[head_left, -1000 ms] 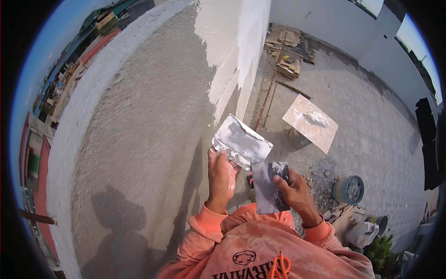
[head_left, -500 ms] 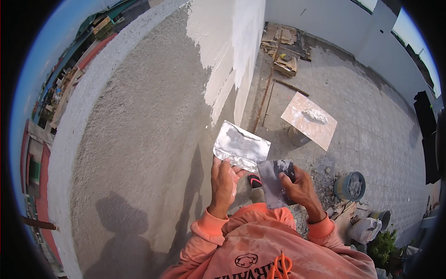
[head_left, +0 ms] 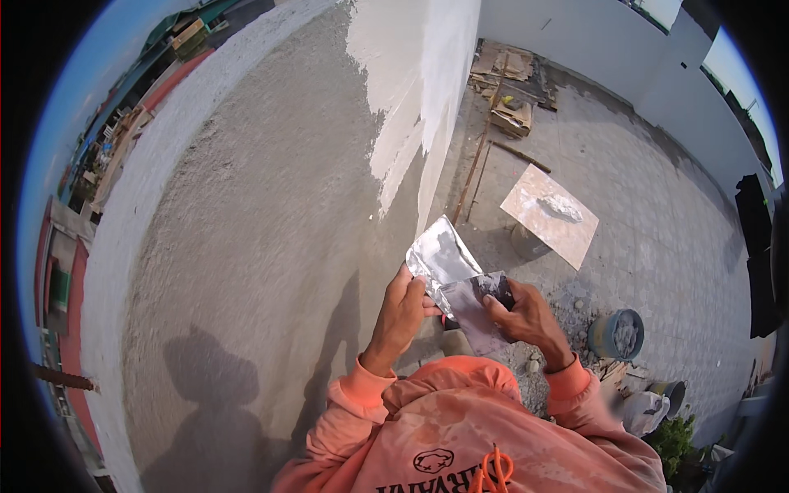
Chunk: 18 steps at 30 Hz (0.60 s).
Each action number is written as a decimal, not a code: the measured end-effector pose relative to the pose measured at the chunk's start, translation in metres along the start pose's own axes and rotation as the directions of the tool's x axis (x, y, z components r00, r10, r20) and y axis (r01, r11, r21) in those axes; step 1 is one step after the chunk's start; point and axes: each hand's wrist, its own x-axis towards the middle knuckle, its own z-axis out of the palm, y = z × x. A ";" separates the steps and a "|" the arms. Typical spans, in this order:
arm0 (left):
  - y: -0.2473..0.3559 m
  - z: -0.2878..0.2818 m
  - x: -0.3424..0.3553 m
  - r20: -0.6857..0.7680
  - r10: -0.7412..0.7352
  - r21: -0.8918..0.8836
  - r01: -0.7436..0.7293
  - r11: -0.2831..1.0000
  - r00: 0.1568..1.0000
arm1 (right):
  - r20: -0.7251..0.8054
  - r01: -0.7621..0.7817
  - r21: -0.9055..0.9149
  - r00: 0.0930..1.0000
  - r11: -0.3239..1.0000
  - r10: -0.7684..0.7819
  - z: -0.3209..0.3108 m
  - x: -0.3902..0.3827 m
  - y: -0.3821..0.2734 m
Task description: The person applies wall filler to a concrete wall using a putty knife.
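My left hand [head_left: 395, 315] is closed on the lower edge of a shiny flat metal plate [head_left: 445, 253], smeared with white putty. Wrapped round the dark grip of a broad flat scraper blade [head_left: 475, 319] is my right hand [head_left: 532, 319], thumb on top. The scraper's upper left edge lies over the plate's lower right side, seemingly touching it. Both tools are in front of my chest. Left of them rises a rough grey cement wall [head_left: 263, 214], its far part coated with white putty [head_left: 403, 115].
A square tile board [head_left: 526, 195] with a mound of white putty [head_left: 562, 208] rests on a bucket [head_left: 528, 243]. Nearer stand a blue bucket [head_left: 604, 335] of grey-white material, rubble, a white sack [head_left: 643, 412] and a plant [head_left: 676, 440]. A long rusty bar [head_left: 485, 135] lies along the wall's foot.
The metal plate has tilted and moved right, while the scraper has come slightly left, so the two now overlap. The head view has shifted a little.
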 end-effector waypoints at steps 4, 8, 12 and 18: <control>-0.005 -0.004 -0.001 -0.010 -0.028 0.009 0.028 1.000 1.000 | 0.035 0.015 0.001 0.999 1.000 -0.015 0.003 0.003 -0.002; 0.003 0.002 -0.003 0.013 -0.022 -0.073 0.023 0.997 1.000 | -0.001 0.072 0.137 0.997 0.988 -0.073 0.000 0.006 0.007; 0.010 0.008 -0.005 0.013 -0.019 -0.090 0.020 0.996 1.000 | 0.009 0.013 0.052 1.000 0.999 -0.014 -0.006 0.010 0.006; 0.013 0.007 -0.004 0.029 -0.027 -0.060 0.029 0.998 0.999 | 0.031 0.040 0.076 0.999 0.996 -0.042 -0.007 0.012 0.002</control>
